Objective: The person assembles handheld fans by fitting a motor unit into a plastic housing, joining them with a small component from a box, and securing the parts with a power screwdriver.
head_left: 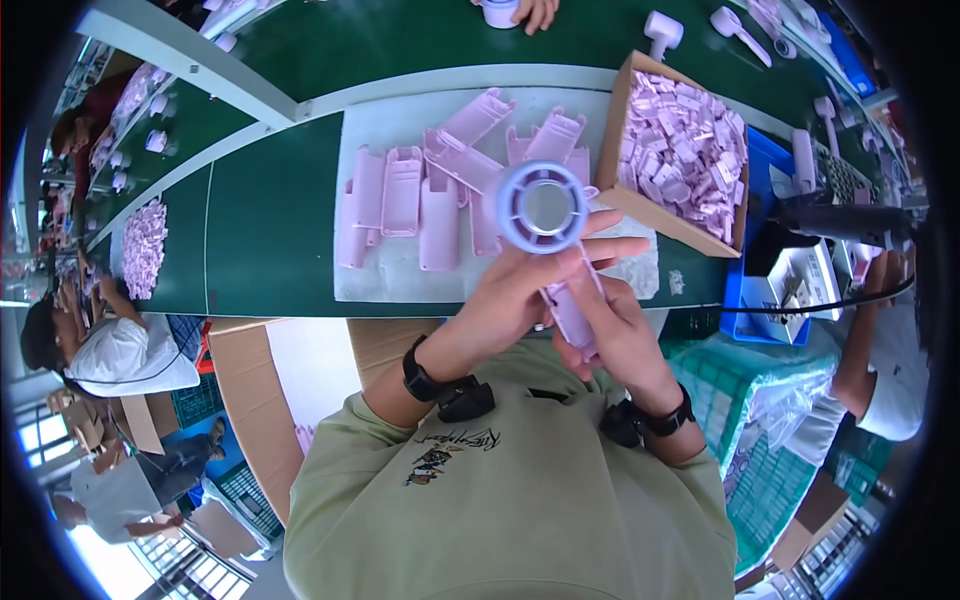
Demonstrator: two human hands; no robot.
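Note:
Both hands hold one lilac round-headed device with a handle point(572, 318), much like a small handheld fan. Its ring-shaped head point(510, 208) has a pale disc in the middle and points up. My left hand point(515, 290) supports it from below the head, fingers reaching out to the right. Around the handle, my right hand point(622, 325) is closed, thumb along its side. Just beyond lie several lilac handle shells point(402, 190) on a white mat point(400, 285), some stacked on each other. The head hides part of the shells behind it.
To the right, a cardboard box point(613, 150) is full of small lilac parts, beside a blue bin point(735, 290). A pile of small parts point(145, 250) lies far left. Another person's hand point(540, 14) holds a lilac piece across the green table point(270, 240). A black cable point(800, 310) runs at right.

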